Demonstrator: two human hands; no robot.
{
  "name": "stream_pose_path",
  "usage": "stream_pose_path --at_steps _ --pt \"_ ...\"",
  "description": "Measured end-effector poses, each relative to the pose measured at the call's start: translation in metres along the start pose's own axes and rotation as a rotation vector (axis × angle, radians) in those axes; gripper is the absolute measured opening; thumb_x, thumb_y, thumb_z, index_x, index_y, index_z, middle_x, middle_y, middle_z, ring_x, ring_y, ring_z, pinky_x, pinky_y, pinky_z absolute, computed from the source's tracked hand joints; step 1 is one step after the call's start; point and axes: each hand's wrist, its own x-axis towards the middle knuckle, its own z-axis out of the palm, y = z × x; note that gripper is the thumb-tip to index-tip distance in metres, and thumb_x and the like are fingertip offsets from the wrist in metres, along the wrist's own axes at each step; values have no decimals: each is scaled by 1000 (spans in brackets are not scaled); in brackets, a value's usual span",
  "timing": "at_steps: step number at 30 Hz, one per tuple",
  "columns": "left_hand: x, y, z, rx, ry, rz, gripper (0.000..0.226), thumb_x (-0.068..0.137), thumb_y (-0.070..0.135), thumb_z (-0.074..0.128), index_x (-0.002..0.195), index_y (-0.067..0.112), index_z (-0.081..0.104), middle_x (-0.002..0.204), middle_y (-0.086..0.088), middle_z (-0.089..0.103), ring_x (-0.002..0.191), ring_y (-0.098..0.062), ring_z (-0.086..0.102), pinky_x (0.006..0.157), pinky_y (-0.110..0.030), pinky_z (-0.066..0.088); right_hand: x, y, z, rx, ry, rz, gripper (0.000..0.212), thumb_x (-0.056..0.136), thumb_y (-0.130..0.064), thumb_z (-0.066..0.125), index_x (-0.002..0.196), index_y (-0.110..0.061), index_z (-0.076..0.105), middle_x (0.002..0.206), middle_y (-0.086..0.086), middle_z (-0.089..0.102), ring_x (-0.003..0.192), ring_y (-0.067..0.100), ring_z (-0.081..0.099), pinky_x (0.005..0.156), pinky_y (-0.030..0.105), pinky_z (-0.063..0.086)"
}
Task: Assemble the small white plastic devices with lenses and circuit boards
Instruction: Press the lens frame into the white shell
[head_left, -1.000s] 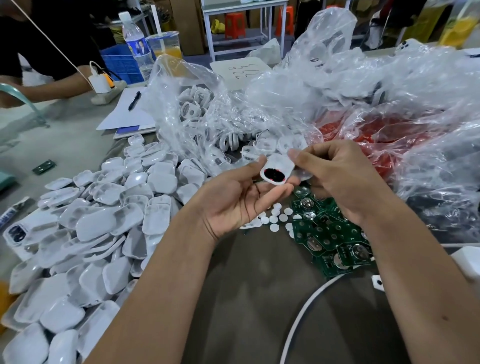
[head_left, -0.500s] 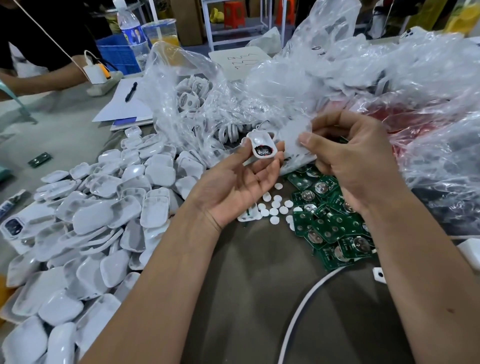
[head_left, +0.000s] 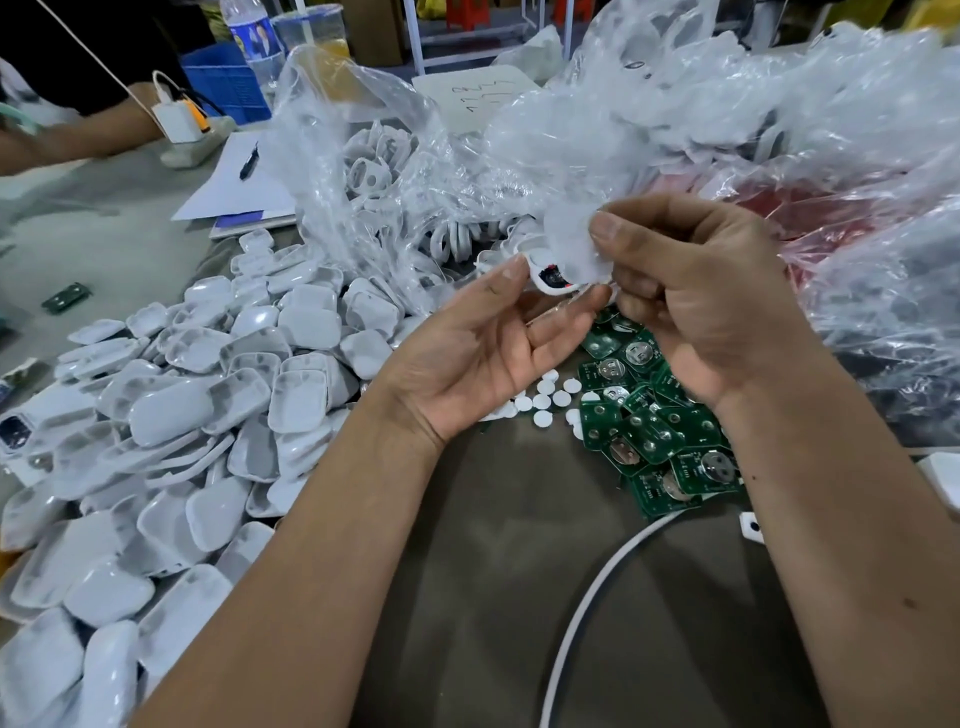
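My left hand (head_left: 483, 358) pinches a small white shell (head_left: 549, 275) with a dark part inside, thumb on its left edge and fingertips under it. My right hand (head_left: 696, 306) grips a second white cover piece (head_left: 582, 249), thumb on top, and holds it over the shell's right side. Both hands hover above a heap of green circuit boards (head_left: 654, 431) and several small white discs (head_left: 543, 402) on the dark table. A big heap of white shells (head_left: 208, 405) lies to the left.
Clear plastic bags (head_left: 675, 114) with white parts and red parts fill the back and right. A white cable (head_left: 587, 603) curves along the table in front. Another person's arm (head_left: 78, 135), a charger, papers with a pen, a bottle and a blue crate are far left.
My right hand has brought the cover piece onto the shell in my left hand, which earlier lay uncovered on my fingers. Both hands rose slightly in view.
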Motion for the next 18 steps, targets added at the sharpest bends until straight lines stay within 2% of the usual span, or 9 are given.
stream_pose_path --at_steps 2,5,9,13,15,18 --pt "0 0 -1 14 7 9 47 91 14 62 136 4 51 128 -19 66 113 -35 68 98 -38 57 0 0 0 -4 10 21 18 71 -16 83 84 -8 74 64 0 64 52 11 35 46 22 30" --pt "0 2 -4 -4 9 21 59 88 9 64 143 4 46 133 -22 62 115 -37 67 98 -39 58 0 1 0 0 65 25 8 77 -10 82 81 -9 75 65 1 65 51 10 35 45 20 30" --pt "-1 1 -6 2 -16 12 76 88 5 63 157 3 31 142 -24 55 117 -39 65 101 -41 56 0 2 0 -17 93 30 7 81 -11 81 77 -12 76 62 0 62 49 8 38 43 18 34" --pt "2 -1 -6 9 -16 2 70 84 0 65 149 11 41 149 -25 50 127 -45 56 101 -43 55 -1 3 4 -102 87 12 7 90 -9 77 83 -9 73 53 -11 63 42 0 47 40 14 37" --pt "2 -2 -6 -1 -16 0 65 83 -2 64 144 11 45 150 -26 49 131 -49 53 100 -43 56 -3 4 8 -104 84 4 6 90 -7 77 85 -6 73 59 -5 70 46 1 60 43 15 45" --pt "2 -3 -7 10 -47 -2 54 82 -4 65 134 4 55 131 -26 63 119 -47 63 98 -42 58 -4 7 14 -165 93 -13 6 89 -10 79 86 -5 76 75 7 77 63 14 72 56 27 58"
